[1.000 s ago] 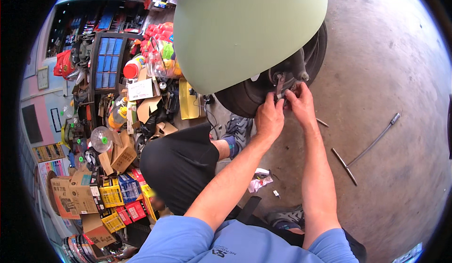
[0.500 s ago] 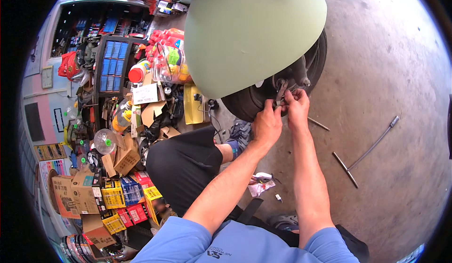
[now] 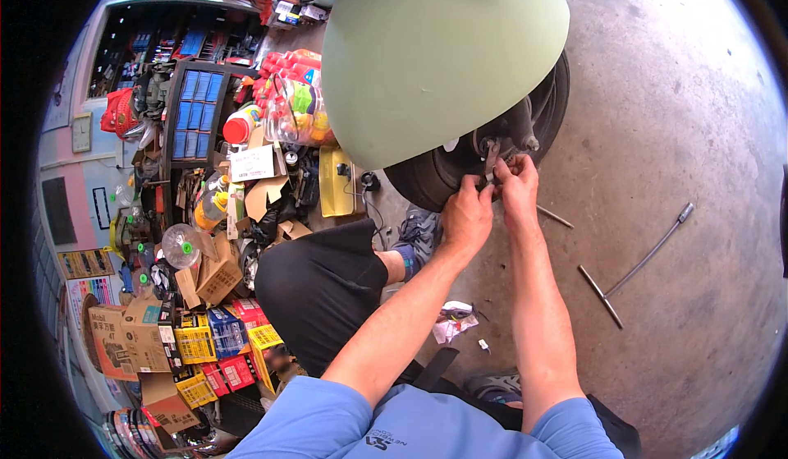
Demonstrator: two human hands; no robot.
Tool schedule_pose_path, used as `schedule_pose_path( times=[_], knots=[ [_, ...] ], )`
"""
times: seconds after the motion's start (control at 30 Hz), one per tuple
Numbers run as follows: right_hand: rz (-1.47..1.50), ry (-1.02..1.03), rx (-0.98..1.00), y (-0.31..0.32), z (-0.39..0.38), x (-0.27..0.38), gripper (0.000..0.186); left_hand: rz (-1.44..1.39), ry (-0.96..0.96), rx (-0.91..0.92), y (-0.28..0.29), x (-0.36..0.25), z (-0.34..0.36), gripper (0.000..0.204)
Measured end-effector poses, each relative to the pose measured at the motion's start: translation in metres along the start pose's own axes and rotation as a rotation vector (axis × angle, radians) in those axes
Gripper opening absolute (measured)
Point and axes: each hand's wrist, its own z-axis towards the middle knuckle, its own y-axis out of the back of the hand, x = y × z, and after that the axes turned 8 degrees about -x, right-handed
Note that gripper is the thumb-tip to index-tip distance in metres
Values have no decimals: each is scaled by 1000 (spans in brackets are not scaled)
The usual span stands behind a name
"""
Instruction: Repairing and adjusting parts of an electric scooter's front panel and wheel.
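A pale green scooter body panel overhangs a black wheel with a dark hub assembly and a small metal lever beside it. My left hand is closed at the lower end of the lever, fingertips pinched on it. My right hand is just to its right, fingers bent together at the hub fittings; what it holds is too small and hidden to make out. Both forearms reach up from the lower edge.
Cardboard boxes, bottles and assorted parts crowd the left, beside a yellow container. On the concrete floor lie a T-handle tool with a long shaft, a short metal rod and an opened plastic packet. My bent left knee is beside my arm.
Since a second ago the panel, wheel and floor items have shifted slightly down in view, and both hands sit a little lower, still at the hub. Little differs from half a second ago.
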Motion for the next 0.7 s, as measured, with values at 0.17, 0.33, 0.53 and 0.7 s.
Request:
schedule_pose_path(
  times=[0.17, 0.33, 0.53, 0.7],
  knots=[
    [-215, 80, 122, 1, 8, 3, 17, 4, 25, -52, 7, -6, 0, 28],
    [-166, -114, 267, 27, 13, 23, 13, 166, -161, 559, 75, -35, 1, 38],
    [-150, -198, 411, 28, 13, 38, 15, 333, -1, 722, 260, -18, 108, 33],
    [-348, -242, 510, 43, 15, 46, 17, 382, 107, 334, 298, 147, 188, 28]
  ],
)
